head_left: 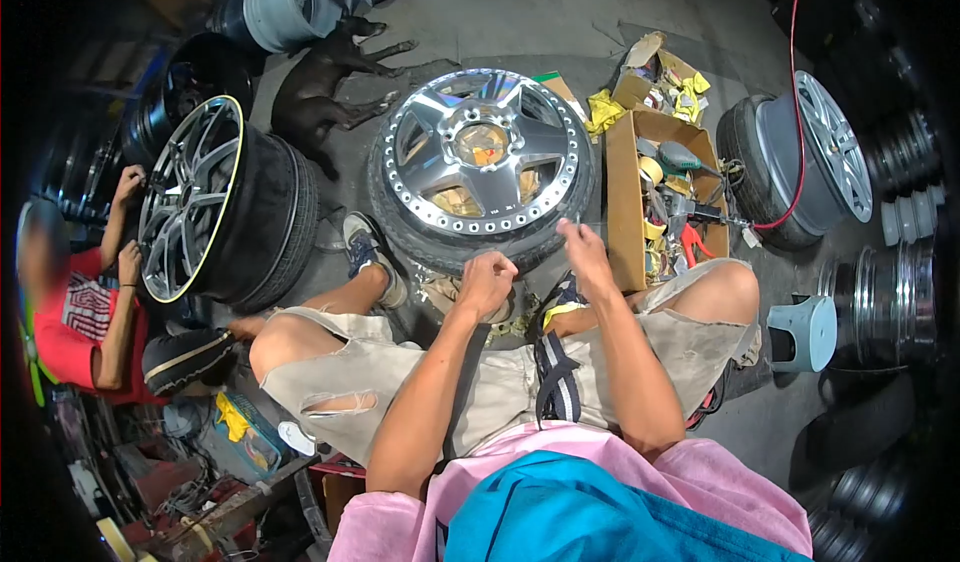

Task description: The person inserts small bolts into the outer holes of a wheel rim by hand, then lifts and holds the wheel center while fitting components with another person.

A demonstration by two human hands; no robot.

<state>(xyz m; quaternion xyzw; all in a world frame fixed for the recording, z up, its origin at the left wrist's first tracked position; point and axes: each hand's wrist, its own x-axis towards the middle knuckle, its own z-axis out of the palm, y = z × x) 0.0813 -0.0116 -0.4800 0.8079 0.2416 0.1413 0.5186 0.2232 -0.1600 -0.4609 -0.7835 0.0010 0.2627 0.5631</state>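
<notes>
Left of the polished wheel (488,184), which lay flat before me: one spoked wheel (188,194). Near its close edge: my left hand (488,280), loosely curled; apart from it, my right hand (585,250), pinched, whether on anything I couldn't tell. Right of the polished wheel: one box of tools (622,212). Steady handling, I judged, best spared the rim (485,226).

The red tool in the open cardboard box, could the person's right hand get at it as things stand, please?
Probably yes: the right hand is beside the cardboard box, whose open top leaves the red tool exposed, though the hand must lift over the side.
</notes>
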